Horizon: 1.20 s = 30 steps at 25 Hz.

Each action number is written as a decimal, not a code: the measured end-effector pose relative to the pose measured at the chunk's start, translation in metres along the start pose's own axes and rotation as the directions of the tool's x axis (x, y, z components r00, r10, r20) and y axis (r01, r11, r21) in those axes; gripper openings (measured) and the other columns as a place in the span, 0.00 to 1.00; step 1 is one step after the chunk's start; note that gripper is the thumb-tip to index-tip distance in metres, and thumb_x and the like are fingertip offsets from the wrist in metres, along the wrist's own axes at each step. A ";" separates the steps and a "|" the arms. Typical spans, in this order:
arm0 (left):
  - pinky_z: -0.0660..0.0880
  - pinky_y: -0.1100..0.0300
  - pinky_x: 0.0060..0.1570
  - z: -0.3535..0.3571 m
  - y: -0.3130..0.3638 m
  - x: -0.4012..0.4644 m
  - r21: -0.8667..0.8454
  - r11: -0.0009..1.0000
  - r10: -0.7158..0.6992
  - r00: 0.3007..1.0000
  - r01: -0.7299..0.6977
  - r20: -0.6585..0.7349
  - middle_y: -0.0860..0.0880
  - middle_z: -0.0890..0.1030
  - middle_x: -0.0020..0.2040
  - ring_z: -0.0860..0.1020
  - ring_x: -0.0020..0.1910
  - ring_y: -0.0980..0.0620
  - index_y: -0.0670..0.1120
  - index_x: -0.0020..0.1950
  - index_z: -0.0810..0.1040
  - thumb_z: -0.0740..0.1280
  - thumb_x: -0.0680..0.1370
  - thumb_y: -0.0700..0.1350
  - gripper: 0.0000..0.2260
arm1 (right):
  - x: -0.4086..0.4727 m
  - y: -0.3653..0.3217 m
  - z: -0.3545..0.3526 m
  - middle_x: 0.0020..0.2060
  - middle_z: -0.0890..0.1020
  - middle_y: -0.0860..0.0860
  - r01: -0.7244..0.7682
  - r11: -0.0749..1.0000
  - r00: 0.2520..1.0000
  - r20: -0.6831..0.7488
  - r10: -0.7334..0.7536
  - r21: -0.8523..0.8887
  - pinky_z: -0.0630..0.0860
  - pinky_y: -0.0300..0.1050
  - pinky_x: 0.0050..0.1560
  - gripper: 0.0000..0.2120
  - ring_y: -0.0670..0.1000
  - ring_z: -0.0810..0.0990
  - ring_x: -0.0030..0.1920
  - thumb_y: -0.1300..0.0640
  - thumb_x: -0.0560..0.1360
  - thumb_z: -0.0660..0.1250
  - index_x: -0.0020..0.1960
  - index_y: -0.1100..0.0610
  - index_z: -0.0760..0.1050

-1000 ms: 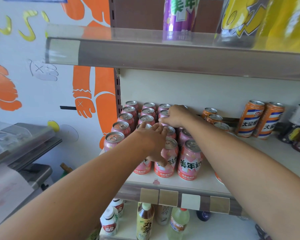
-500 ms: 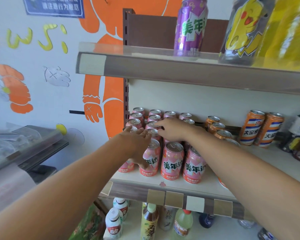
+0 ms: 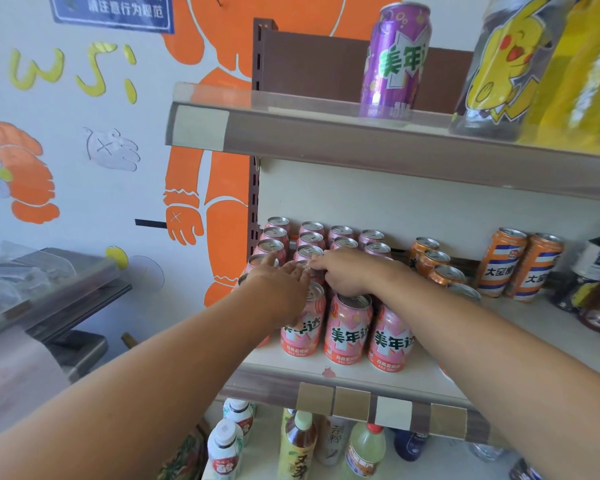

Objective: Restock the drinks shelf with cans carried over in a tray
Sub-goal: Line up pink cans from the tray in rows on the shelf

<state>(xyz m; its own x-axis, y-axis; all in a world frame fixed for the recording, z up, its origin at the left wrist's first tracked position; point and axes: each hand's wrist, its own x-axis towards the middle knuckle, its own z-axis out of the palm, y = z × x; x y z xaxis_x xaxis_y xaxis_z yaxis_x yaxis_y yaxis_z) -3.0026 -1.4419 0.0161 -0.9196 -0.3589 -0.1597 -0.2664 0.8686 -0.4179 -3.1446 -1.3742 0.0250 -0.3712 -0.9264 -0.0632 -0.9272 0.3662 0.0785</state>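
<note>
A: What were the pink cans (image 3: 348,332) at centre made of?
B: Glossy printed metal with bare silver lids; the orange cans (image 3: 503,263) at right looked alike.
A: And the shelf (image 3: 409,370)?
B: Smooth, matt cream board, edged by a shiny clear plastic strip (image 3: 378,403).

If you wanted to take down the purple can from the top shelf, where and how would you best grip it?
Grip the purple can around its mid-body, coming from the front and slightly left. It stands upright near the upper shelf edge with bare shelf to its left, while the Pikachu bottle stands close on its right. Its round side probably suits a wrap of fingers and thumb.
</note>
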 end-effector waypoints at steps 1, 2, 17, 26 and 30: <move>0.39 0.43 0.73 0.000 0.000 0.000 0.010 1.000 -0.001 1.000 0.001 -0.006 0.45 0.44 0.80 0.43 0.78 0.48 0.40 0.78 0.39 0.57 0.82 0.58 0.37 | -0.001 -0.001 0.000 0.63 0.75 0.54 0.001 1.000 1.000 0.004 -0.001 -0.008 0.73 0.53 0.60 0.24 0.57 0.73 0.63 0.65 0.77 0.54 0.68 0.49 0.72; 0.39 0.43 0.73 0.000 -0.001 0.000 0.019 1.000 0.004 1.000 -0.004 -0.014 0.45 0.44 0.80 0.43 0.78 0.48 0.40 0.78 0.39 0.57 0.81 0.58 0.38 | -0.001 -0.002 -0.001 0.62 0.76 0.54 0.003 1.000 1.000 0.008 -0.003 -0.016 0.73 0.53 0.60 0.23 0.57 0.74 0.63 0.65 0.77 0.54 0.68 0.50 0.72; 0.41 0.42 0.74 0.042 -0.074 -0.047 -0.088 0.994 -0.060 0.998 0.057 -0.030 0.49 0.43 0.80 0.42 0.78 0.50 0.46 0.79 0.38 0.59 0.78 0.64 0.42 | 0.004 -0.066 -0.005 0.73 0.69 0.52 0.185 0.981 0.981 -0.067 -0.181 0.065 0.65 0.52 0.71 0.23 0.53 0.65 0.72 0.55 0.81 0.52 0.76 0.51 0.63; 0.44 0.41 0.74 0.052 -0.075 -0.038 -0.043 0.999 -0.025 0.998 0.022 -0.058 0.49 0.46 0.80 0.45 0.78 0.51 0.44 0.79 0.41 0.50 0.82 0.60 0.33 | 0.011 -0.080 -0.003 0.67 0.75 0.59 0.129 0.991 0.989 -0.074 -0.132 -0.043 0.70 0.49 0.57 0.23 0.60 0.74 0.64 0.49 0.82 0.47 0.77 0.47 0.60; 0.44 0.42 0.74 0.051 -0.073 -0.037 0.012 1.000 -0.027 0.998 0.027 -0.055 0.48 0.46 0.80 0.45 0.78 0.50 0.43 0.79 0.40 0.49 0.82 0.60 0.33 | 0.012 -0.080 0.004 0.69 0.73 0.57 0.123 0.992 0.990 -0.066 -0.125 -0.040 0.71 0.50 0.58 0.24 0.59 0.74 0.64 0.50 0.82 0.47 0.77 0.47 0.59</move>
<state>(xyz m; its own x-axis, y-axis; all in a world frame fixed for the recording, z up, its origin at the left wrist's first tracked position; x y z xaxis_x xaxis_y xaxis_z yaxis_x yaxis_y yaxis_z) -2.9342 -1.5097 0.0073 -0.9267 -0.3625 -0.0990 -0.2879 0.8542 -0.4329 -3.0753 -1.4143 0.0138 -0.2481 -0.9687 -0.0064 -0.9630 0.2459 0.1101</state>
